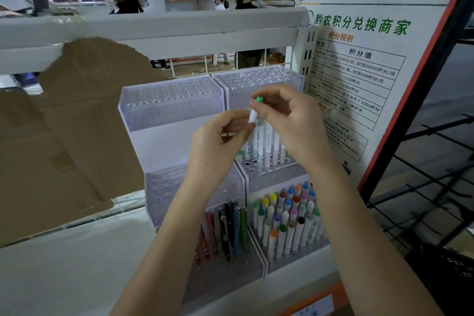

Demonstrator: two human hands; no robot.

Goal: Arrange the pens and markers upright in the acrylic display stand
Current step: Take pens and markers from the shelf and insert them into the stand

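Pinching a white green-capped marker [255, 110], both the left hand [218, 143] and right hand [287, 120] hid its barrel, clear tiered acrylic stand [169, 102] behind, lower marker row partly covered.

The right hand [287, 120] hid the upper barrels of the white markers [266, 141]; the poster [359, 64] was cut off at top

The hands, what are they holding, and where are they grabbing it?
Both hold one white marker with a green cap. The right hand pinches the capped top; the left hand pinches the white barrel just below.
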